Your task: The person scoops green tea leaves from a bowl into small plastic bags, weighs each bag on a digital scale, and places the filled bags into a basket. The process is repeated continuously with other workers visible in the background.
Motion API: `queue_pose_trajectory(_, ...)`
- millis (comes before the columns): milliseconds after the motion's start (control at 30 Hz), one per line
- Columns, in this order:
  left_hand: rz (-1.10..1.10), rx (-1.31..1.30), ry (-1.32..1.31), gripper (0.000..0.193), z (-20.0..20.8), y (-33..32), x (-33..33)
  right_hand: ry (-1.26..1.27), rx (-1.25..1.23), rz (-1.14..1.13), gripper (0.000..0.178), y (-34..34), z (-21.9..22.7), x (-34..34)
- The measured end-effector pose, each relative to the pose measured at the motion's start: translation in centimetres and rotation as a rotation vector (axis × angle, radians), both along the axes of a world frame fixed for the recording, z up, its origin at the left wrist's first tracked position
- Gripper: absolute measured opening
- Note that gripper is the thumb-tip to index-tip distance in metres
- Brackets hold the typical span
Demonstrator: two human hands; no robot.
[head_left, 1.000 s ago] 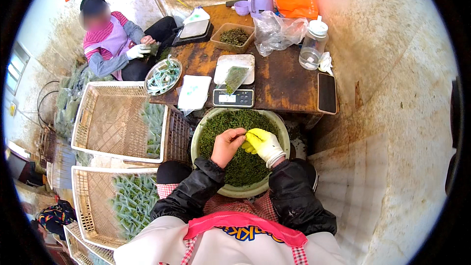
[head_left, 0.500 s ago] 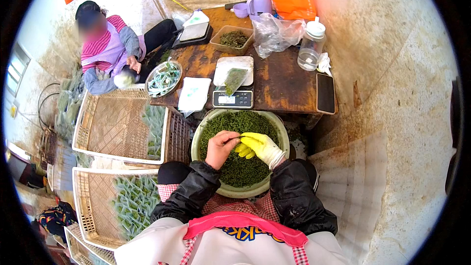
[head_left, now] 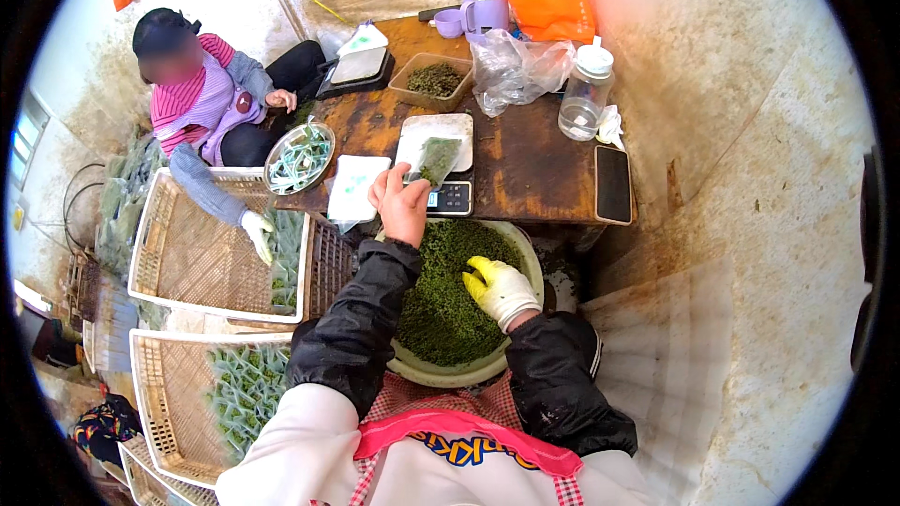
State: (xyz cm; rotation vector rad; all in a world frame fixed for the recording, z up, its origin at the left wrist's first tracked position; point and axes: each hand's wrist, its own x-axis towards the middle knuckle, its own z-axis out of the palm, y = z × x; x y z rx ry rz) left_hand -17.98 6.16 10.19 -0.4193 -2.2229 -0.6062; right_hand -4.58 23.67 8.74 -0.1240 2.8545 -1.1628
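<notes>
My bare left hand (head_left: 401, 210) reaches over the table's front edge to a small clear plastic bag (head_left: 438, 157) of green bits. Thumb and fingers close on the bag's near left corner. The bag lies on a white-topped digital scale (head_left: 462, 129), whose display my hand partly covers. My right hand (head_left: 502, 290) wears a white glove with yellow-coated fingers. It hovers just above a wide, pale round tub (head_left: 536, 272) filled with small green buds (head_left: 450, 328). Thumb and forefinger of that hand are apart, with nothing visible between them.
Left of me stand two shallow crates (head_left: 142, 356) with filled bags. A co-worker's gloved hand (head_left: 258, 236) reaches into the far one. On the wooden table (head_left: 525, 169) are a bowl of ties (head_left: 300, 157), white bags (head_left: 356, 187), a clear jar (head_left: 586, 94) and a phone (head_left: 614, 185).
My hands have parted: the left moved forward to the bag on the scale, the right stayed over the tub. The co-worker's gloved hand has moved down into the far crate.
</notes>
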Motion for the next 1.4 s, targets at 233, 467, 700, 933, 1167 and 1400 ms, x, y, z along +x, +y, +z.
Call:
queue_pose_trajectory(233,0.084,-0.215,-0.045,0.012,0.7,1.6,-2.6,-0.202,0.104,0.059,0.035,-0.1,1.2,0.0)
queue_pose_trajectory(467,0.097,-0.097,-0.065,0.032,2.7,0.7,2.7,-0.215,0.134,0.099,0.034,0.0,1.4,0.1)
queue_pose_trajectory(700,-0.089,-0.257,-0.401,0.025,-4.6,-3.6,10.0,-0.095,0.109,0.096,0.030,-0.6,0.1,0.4)
queue_pose_trajectory(933,-0.141,-0.592,-0.502,0.021,-12.6,-5.5,12.5,-0.128,0.148,0.143,0.030,-0.8,-0.5,0.8)
queue_pose_trajectory(1167,-0.187,-0.614,-0.548,0.011,-13.8,-5.9,12.5,-0.093,0.151,0.168,0.030,-0.7,-1.4,0.7)
queue_pose_trajectory(1400,-0.057,-0.575,-0.602,0.023,-10.8,-4.7,12.3,-0.185,0.180,0.210,0.031,-0.9,-0.9,0.7)
